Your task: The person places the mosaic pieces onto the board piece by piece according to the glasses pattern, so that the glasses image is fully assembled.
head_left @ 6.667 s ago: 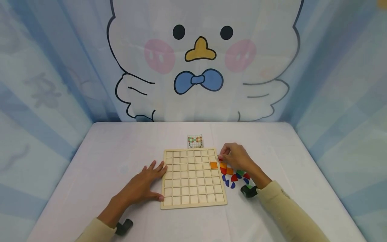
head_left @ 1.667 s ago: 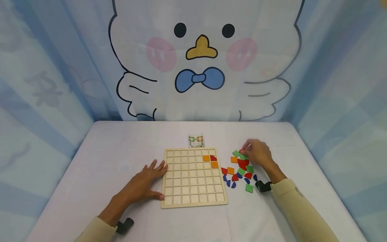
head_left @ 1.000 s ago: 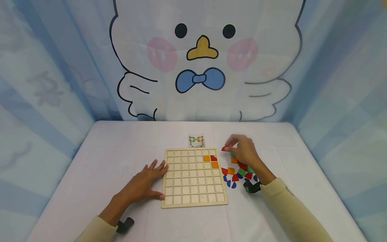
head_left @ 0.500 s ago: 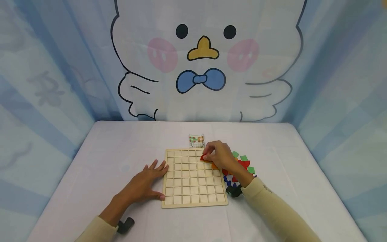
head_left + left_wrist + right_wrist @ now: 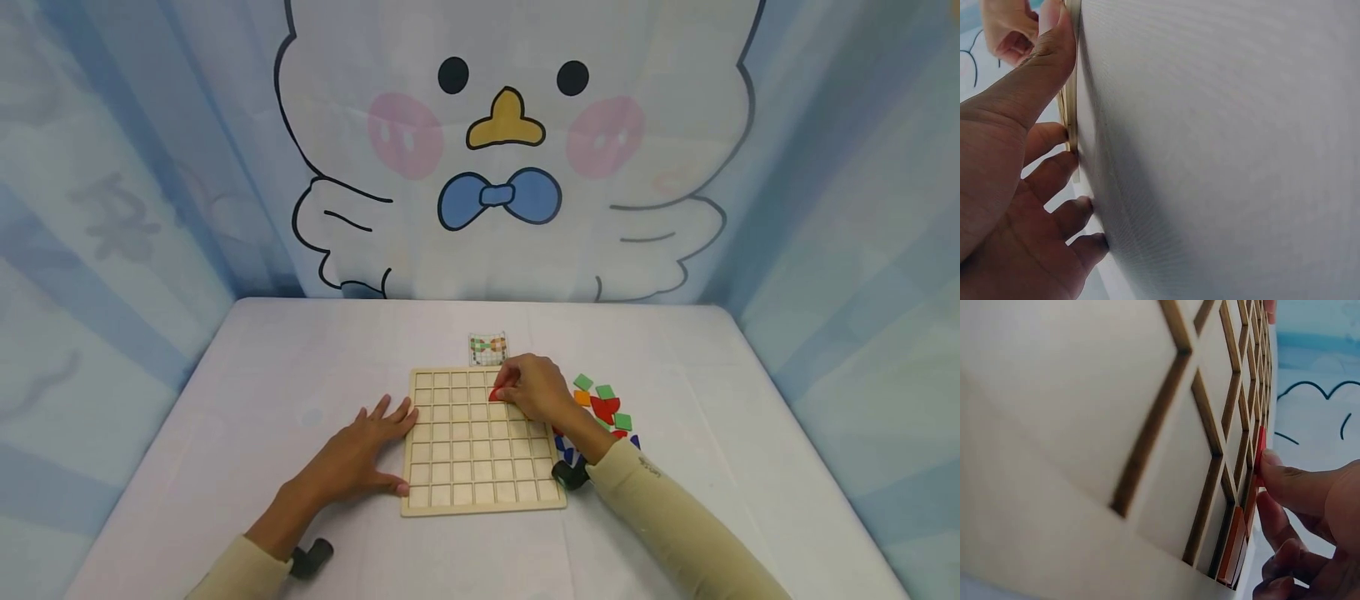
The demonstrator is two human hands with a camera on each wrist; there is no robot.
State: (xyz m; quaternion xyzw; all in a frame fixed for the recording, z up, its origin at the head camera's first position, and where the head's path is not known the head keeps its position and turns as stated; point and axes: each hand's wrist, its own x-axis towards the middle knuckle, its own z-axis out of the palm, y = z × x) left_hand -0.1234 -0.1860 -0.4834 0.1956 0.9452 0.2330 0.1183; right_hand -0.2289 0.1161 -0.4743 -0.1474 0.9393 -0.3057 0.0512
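Placement seems underway: right hand (image 5: 534, 389) pinches a red piece (image 5: 493, 394) (left hand (image 5: 365, 450) spread against the board (image 5: 471, 450)); seating likely needs alignment.

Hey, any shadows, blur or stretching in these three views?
Head view: fairly even light, though the small card lacks crisp detail; left wrist: dimmer, with a soft shadow on the white tabletop beside the left hand; right wrist: the nearest part of the grid board looks soft, its cells stretched by the close, slanted view.
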